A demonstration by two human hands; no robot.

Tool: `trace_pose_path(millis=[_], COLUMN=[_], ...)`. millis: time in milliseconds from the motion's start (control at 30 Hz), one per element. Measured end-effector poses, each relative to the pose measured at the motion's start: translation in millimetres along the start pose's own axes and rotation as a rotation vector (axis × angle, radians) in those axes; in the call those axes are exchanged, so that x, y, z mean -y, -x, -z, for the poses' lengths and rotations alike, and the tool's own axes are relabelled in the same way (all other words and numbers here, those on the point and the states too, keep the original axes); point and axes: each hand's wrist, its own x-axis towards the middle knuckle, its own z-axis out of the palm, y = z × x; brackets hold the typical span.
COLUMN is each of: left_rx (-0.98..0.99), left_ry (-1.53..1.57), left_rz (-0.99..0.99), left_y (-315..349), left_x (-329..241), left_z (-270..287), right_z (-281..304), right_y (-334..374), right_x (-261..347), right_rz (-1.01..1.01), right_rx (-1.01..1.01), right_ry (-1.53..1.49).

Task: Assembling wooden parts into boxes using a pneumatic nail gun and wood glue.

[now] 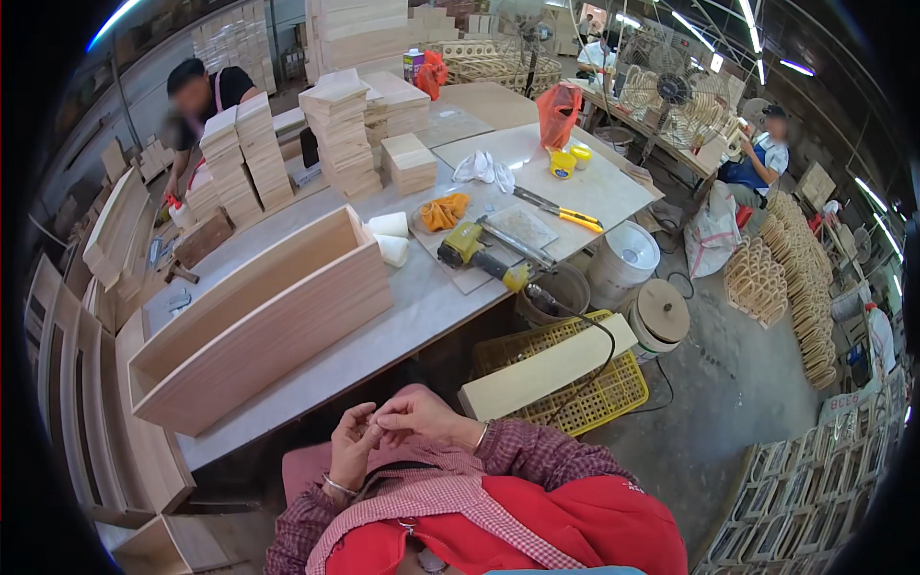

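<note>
My left hand [351, 447] and my right hand [423, 418] meet in front of my lap, just off the table's near edge. Both have their fingers bent in a pinch, fingertips touching or nearly so; anything between them is too small to make out. Beyond them a long, open-topped wooden box [287, 331] of pale wood lies slantwise on the table [331, 362]. A yellow-and-black nail gun [467, 247] rests at the table's right edge, beside two white rolls [389, 238] and an orange cloth [443, 212].
Stacked wooden boards [339, 134] stand at the back. A utility knife [575, 219], a white cloth [484, 171] and yellow tubs [563, 164] lie right of them. A pale board [546, 366] sits across a yellow crate [613, 388]. A hose trails beside buckets [628, 251]. Two people work farther off.
</note>
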Motion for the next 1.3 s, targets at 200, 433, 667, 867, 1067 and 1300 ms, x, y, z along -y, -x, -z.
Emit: trace_pose_path(millis=[200, 433, 667, 867, 1067, 1300], left_rx=[-0.003, 0.128, 0.168, 0.179, 0.178, 0.202], left_ry=[-0.064, -0.090, -0.032, -0.077, -0.093, -0.384], left_rz=[-0.034, -0.003, 0.014, 0.023, 0.042, -0.008], left_y=[33.5, 52.5, 42.3, 2.2, -66.5, -175.3], left_x=[5.6, 3.0, -6.5, -11.9, -28.1, -55.0], left_z=[4.6, 37.8, 55.6, 66.3, 68.1, 74.2], right_z=[-34.4, -82.5, -97.4, -86.2, -43.1, 33.5], right_y=[15.2, 26.0, 7.6, -20.8, -73.2, -151.2], right_x=[-36.8, -55.0, -47.4, -26.4, -5.2, 28.8], right_rz=[0.045, 0.033, 0.125, 0.184, 0.200, 0.071], right_rx=[0.026, -0.122, -0.228, -0.340, -0.388, -0.375], right_ry=[-0.434, -0.544, -0.342, 0.002, 0.108, 0.137])
